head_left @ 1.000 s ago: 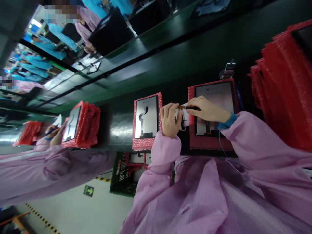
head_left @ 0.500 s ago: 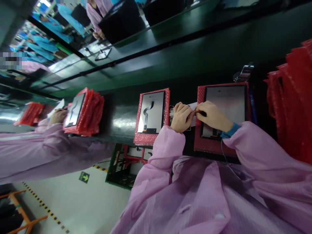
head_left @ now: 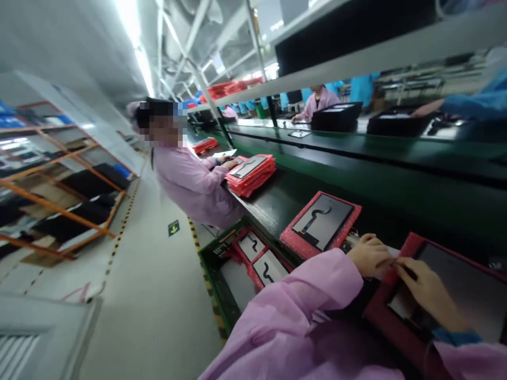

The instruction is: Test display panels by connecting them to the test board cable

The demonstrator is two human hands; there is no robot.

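Observation:
My left hand (head_left: 370, 256) is curled closed, its fingertips pinching the edge of a small white sheet (head_left: 391, 251) beside a screen panel (head_left: 471, 287). That panel lies in red bubble wrap (head_left: 380, 311) at the bench's near edge. My right hand (head_left: 425, 290) rests on the panel's left end, closed on a thin dark tool (head_left: 407, 272), and its fingertips nearly touch the left hand. Both arms are in pink sleeves; a blue cuff shows at the right wrist.
A second panel with a black flex cable lies on red bubble wrap (head_left: 322, 221) left of my hands. A green crate (head_left: 216, 253) below the bench holds more panels. A co-worker in pink (head_left: 190, 182) works at a red stack (head_left: 251, 174). Orange racks (head_left: 59, 200) line the aisle.
The view has swung round and lifted, so the aisle, racks and co-worker now show. My hands stay together at the panel's left end, the right one still on the dark tool.

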